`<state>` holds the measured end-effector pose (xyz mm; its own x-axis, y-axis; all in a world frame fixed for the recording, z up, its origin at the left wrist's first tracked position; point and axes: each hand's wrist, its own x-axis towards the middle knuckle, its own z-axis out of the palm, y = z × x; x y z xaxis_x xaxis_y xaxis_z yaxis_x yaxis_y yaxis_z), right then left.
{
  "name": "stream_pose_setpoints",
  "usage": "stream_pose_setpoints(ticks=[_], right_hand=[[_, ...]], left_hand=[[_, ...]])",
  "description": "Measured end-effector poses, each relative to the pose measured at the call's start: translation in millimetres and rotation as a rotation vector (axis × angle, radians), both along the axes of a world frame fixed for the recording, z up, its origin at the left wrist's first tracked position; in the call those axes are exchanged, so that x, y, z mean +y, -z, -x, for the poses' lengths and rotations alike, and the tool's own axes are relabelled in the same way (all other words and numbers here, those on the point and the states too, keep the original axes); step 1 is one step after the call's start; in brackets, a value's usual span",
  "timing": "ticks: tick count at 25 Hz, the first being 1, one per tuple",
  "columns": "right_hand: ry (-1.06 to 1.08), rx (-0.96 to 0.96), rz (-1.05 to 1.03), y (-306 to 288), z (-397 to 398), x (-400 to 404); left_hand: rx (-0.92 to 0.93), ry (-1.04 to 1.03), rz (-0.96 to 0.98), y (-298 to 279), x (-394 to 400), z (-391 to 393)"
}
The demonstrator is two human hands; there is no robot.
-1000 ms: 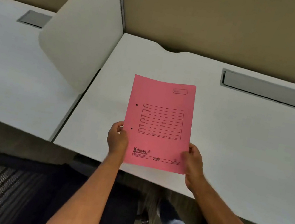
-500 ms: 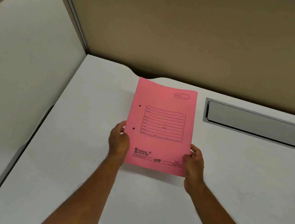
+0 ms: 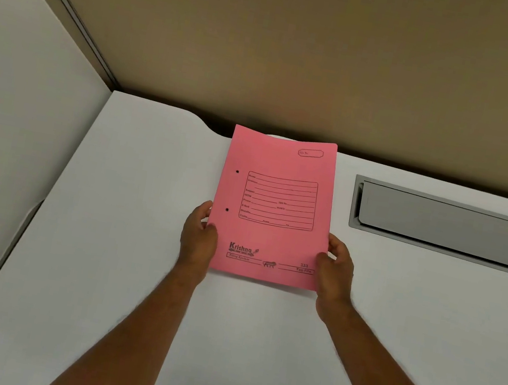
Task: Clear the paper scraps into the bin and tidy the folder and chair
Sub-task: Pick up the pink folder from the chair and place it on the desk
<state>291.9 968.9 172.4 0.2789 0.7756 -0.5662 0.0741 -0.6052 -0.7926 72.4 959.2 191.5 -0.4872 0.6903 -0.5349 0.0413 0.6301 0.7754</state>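
Note:
A pink paper folder (image 3: 278,203) with a printed label box and two punch holes is held over the white desk (image 3: 130,272), near its back edge. My left hand (image 3: 197,243) grips the folder's lower left edge. My right hand (image 3: 336,268) grips its lower right edge. The folder is closed, printed cover facing me, and its top corner curls slightly. No paper scraps, bin or chair are in view.
A grey cable flap (image 3: 453,226) is set into the desk to the right of the folder. A white side divider (image 3: 15,116) stands on the left, and a tan partition wall (image 3: 305,48) runs along the back.
The folder has moved forward over the desk toward the back wall, both hands still holding it. My view has moved in over the desk; the chair and floor are out of sight.

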Motion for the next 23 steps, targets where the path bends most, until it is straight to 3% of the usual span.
stream_pose_setpoints(ticks=[6,12,17,23], right_hand=[[-0.206,-0.136,-0.116,26,-2,10],[-0.400,-0.417,-0.086,60,-8,-1],[-0.470,-0.437,-0.069,59,-8,-4],[-0.536,-0.478,-0.095,63,-10,-4]], left_hand=[[0.088,0.049,-0.020,21,12,0],[0.273,0.236,0.068,41,13,8],[0.576,0.528,0.230,44,12,9],[0.677,0.614,0.227,48,10,9]])
